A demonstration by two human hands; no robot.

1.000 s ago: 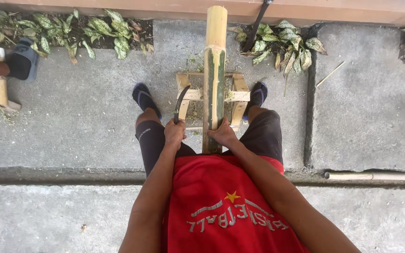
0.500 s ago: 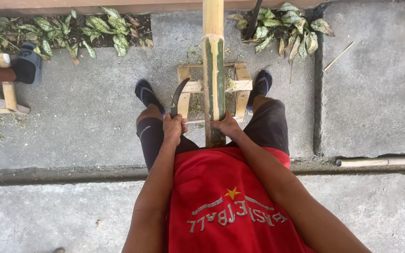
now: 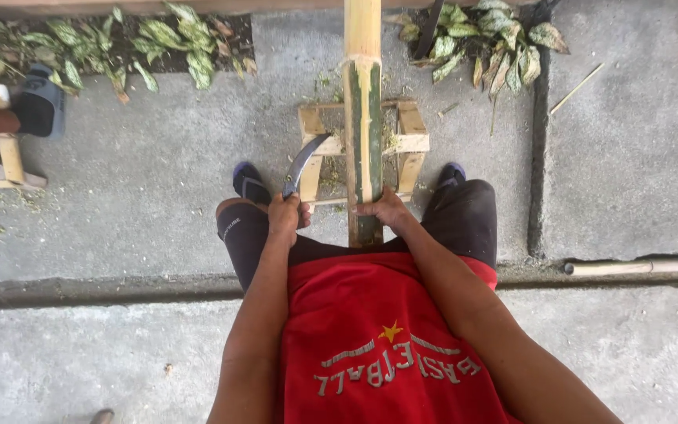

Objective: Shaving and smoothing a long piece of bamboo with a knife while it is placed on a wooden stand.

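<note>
A long bamboo pole (image 3: 363, 118) runs away from me between my knees, part green, part scraped pale. It rests on a small wooden frame (image 3: 410, 141) on the concrete. My left hand (image 3: 288, 213) grips the handle of a curved knife (image 3: 304, 161), whose blade arcs up toward the left side of the pole. My right hand (image 3: 384, 210) holds the near end of the bamboo pole from the right. I am seated, in a red shirt and dark shorts, with a foot either side of the frame.
Another person's foot in a grey sandal (image 3: 39, 100) rests on a wooden frame (image 3: 3, 153) at far left. Leafy plants (image 3: 480, 39) line the back edge. A thin bamboo stick (image 3: 637, 267) lies at right along a step. Green shavings litter the concrete.
My view has shifted slightly, so the pole and frame sit lower and nearer. The knife blade has lifted a little, up toward the pole's left side. Both hands keep their grip.
</note>
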